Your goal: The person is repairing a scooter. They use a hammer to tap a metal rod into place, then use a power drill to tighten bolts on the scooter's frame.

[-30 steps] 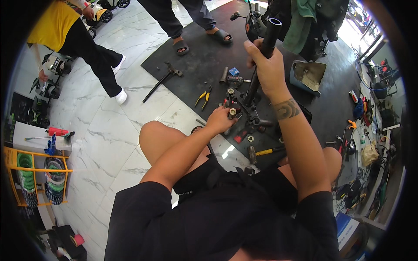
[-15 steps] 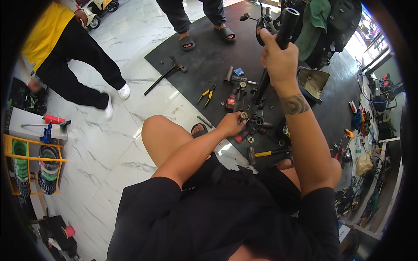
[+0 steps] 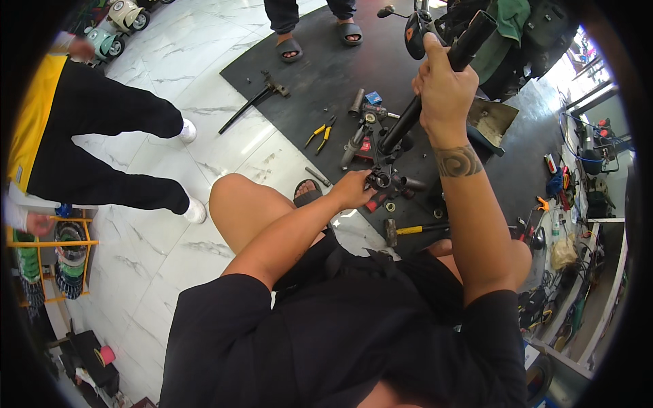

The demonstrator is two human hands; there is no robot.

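downward head-worn fisheye view

long black tube [image 3: 403, 127], straight, round, smooth, upper right of center; tilted, top end toward upper right, lower end down-left among metal parts at center, contact there unclear. the person's right hand [image 3: 449, 92] is wrapped around its upper part. dark metal part [image 3: 381, 179] with round ring-like opening, just below tube's lower end; left hand [image 3: 354, 190] at its left side, grip unclear.
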